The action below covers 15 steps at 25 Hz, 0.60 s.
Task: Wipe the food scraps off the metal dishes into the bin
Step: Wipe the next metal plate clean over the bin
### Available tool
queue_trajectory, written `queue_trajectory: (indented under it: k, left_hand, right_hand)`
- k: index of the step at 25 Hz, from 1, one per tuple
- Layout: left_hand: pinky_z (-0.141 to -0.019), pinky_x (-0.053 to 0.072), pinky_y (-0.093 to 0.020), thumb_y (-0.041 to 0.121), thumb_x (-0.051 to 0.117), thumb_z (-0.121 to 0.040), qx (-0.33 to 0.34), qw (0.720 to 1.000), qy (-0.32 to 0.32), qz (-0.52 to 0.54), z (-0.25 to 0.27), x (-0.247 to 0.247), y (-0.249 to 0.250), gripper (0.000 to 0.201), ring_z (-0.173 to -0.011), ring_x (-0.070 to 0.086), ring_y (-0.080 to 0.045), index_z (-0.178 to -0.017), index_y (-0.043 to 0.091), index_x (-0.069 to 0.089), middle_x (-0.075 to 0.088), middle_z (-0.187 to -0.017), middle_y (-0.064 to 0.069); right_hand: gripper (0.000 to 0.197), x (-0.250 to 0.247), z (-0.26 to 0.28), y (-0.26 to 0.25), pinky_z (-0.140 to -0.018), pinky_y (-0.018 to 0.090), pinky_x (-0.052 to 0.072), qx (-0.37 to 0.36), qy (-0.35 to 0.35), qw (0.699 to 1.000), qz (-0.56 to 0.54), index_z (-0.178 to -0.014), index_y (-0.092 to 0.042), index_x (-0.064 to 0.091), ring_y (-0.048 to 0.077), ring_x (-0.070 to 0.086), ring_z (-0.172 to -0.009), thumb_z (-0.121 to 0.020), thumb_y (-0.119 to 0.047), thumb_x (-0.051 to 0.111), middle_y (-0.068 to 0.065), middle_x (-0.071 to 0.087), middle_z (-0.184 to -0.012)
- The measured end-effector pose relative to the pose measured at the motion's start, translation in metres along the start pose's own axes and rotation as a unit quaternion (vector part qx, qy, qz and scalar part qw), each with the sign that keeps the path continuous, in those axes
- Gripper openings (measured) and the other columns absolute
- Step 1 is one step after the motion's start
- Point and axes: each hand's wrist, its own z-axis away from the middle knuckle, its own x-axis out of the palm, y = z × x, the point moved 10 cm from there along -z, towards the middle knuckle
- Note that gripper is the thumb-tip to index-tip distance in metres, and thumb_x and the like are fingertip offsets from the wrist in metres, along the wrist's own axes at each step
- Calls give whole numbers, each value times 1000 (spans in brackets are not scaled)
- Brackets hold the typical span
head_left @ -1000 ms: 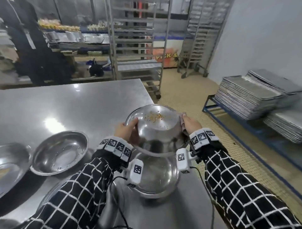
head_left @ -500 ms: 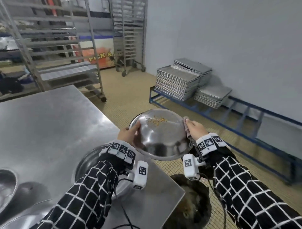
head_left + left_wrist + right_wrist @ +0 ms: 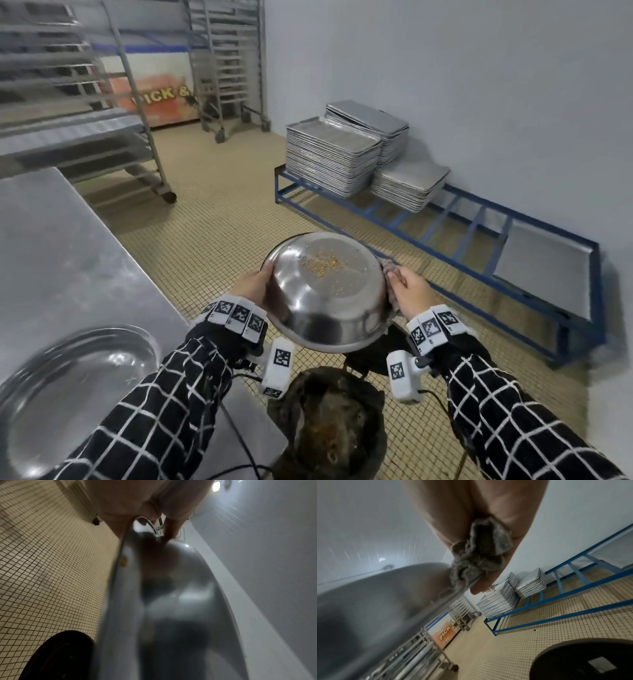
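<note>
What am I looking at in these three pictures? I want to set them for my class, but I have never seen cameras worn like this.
No machine here: a person works with bare hands, wearing three cameras. The wide picture comes from a head camera looking down. The other two come from cameras strapped at each wrist, looking along the hand.

The left hand grips one rim of a metal dish tilted above a dark bin. Orange food scraps stick to the dish. The right hand holds the opposite rim together with a grey cloth, seen best from the right wrist.

Another dish sits on the steel table. Stacked trays rest on a blue rack.
</note>
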Motion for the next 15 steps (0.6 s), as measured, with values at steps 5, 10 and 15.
queue_trajectory:
  k: [5, 10, 15]
  left_hand:
    - [-94, 51, -44, 51, 40, -96, 4, 998, 53, -12, -16, 13, 8, 47, -95, 66, -34, -84, 10, 60, 68, -99, -19]
    - [-97, 48, -39, 41, 34, -101, 1, 990, 141, 2, -15, -1, 7, 43, -100, 62, -31, -95, 8, 61, 64, -101, -14]
    - [-95, 49, -38, 38, 37, -101, -17, 980, 184, 75, -15, -9, -1, 40, -89, 61, -25, -76, 13, 54, 62, -83, -8]
  right_hand:
    - [18, 12, -39, 15, -59, 8, 38, -58, -59, 996, 32, -107, -19, 65, 7, 62, -82, -96, -19, 51, -9, 65, -89]
    - [21, 15, -64, -16, -58, 5, 40, -151, -43, 987, 38, -111, -13, 66, 2, 57, -74, -96, -18, 52, -6, 66, -89]
    - [30, 29, -80, -66, -80, 19, 39, -213, -41, 976, 6, -123, -13, 63, 13, 59, -98, -95, -20, 55, 2, 67, -110]
